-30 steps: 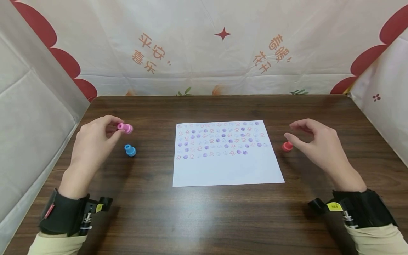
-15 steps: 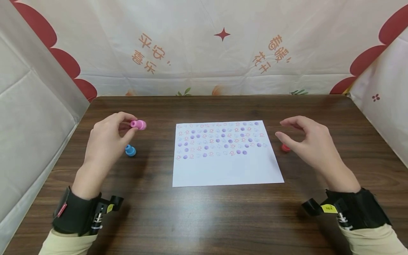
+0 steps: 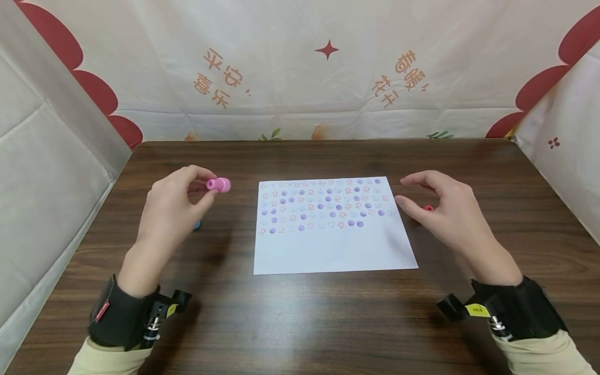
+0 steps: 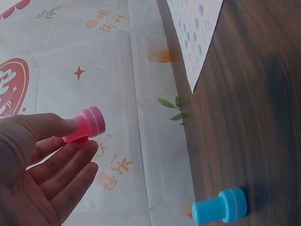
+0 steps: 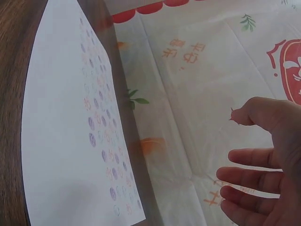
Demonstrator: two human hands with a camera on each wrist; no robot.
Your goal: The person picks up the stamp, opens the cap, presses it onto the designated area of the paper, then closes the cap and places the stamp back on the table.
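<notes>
My left hand pinches a pink stamp between thumb and fingers, held above the table left of the paper. In the left wrist view the pink stamp lies sideways, its wider end pointing away from the palm. A blue stamp stands on the table, mostly hidden behind the left hand in the head view. My right hand hovers by the paper's right edge, thumb and fingers apart with nothing between them. A red stamp shows partly behind it. Rows of small purple, red and blue prints cover the upper part of the white paper.
The dark wooden table carries the paper near its middle. A white patterned cloth hangs behind the table and along both sides. Each wrist wears a black strap with a small camera mount.
My left hand has moved right toward the paper with the pink stamp, now covering most of the blue stamp. My right hand has shifted left, away from over the red stamp, toward the paper.
</notes>
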